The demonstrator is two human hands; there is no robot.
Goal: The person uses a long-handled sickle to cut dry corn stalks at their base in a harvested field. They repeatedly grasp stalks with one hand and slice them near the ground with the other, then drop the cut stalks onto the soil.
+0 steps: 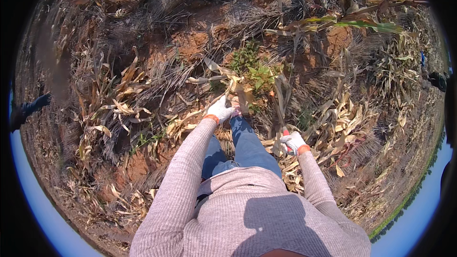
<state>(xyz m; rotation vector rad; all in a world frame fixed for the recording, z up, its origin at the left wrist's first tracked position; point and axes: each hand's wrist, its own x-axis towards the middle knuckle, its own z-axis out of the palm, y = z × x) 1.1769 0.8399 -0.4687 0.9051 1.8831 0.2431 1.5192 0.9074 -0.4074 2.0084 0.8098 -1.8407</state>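
Note:
My left hand (pixel 220 110), in a white knit glove with an orange cuff, is at a dried corn stalk (pixel 228 85) with pale, curled leaves; its fingers seem to close around the stalk. To the lower right, my right hand (pixel 293 142), in a matching glove, grips the red handle (pixel 285 132) of a tool. The tool's head cannot be told apart from the dry leaves. Green weeds (pixel 261 75) grow just beyond my left hand, near my foot.
Dry corn stalks and husks (pixel 344 121) lie on both sides over reddish soil (pixel 192 41) and stubble. A long stalk with green leaves (pixel 371 25) lies at the upper right. Dark shapes, partly cut off, show at the far left (pixel 32 109) and far right (pixel 438 80) edges.

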